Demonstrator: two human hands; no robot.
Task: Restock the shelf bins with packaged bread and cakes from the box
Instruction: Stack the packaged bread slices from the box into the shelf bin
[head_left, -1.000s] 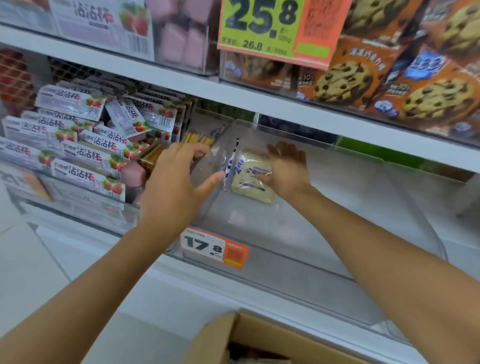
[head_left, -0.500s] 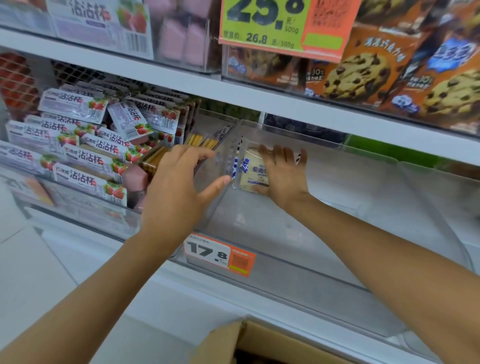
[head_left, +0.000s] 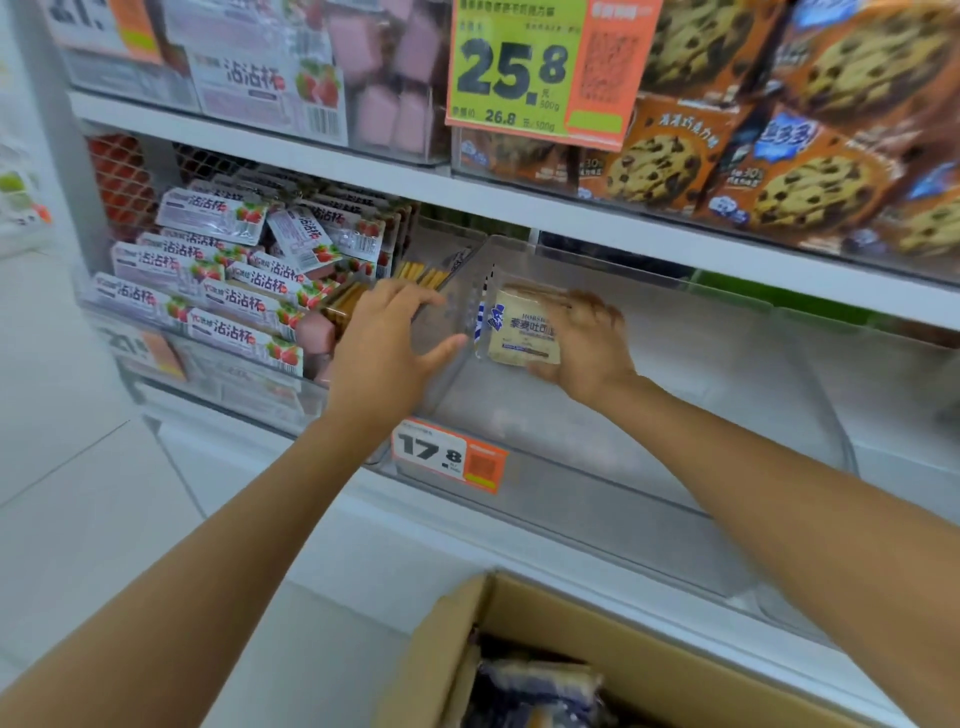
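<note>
Far back in the left corner of the clear shelf bin (head_left: 597, 499): bread packet (head_left: 519, 327), standing roughly upright, pale slice and blue print facing forward, left edge close against the bin's side wall. Right hand (head_left: 587, 348) clasped round the packet's right side, fingers curled over its upper part, thumb at its lower edge, forearm reaching in over the bin's front wall. Left hand (head_left: 384, 353) spread, fingers straight and relaxed, holding nothing, laid over the rim of that same side wall, thumb pointing toward the packet but apart from it; probably touching the wall, contact hard to make out through the clear plastic. Orange price tag (head_left: 447, 457) reading 17.8 on the bin's front lip, just below the left wrist. Neighbouring bin on the left heaped with strawberry-printed snack packs (head_left: 228, 291). On the shelf above, cookie boxes (head_left: 805, 171) beside a green and orange price sign (head_left: 524, 67) reading 25.8. Below the shelf, at the bottom of the view, open cardboard box (head_left: 649, 654) with dark blue wrapped packets (head_left: 535, 686) inside, well apart from both hands
</note>
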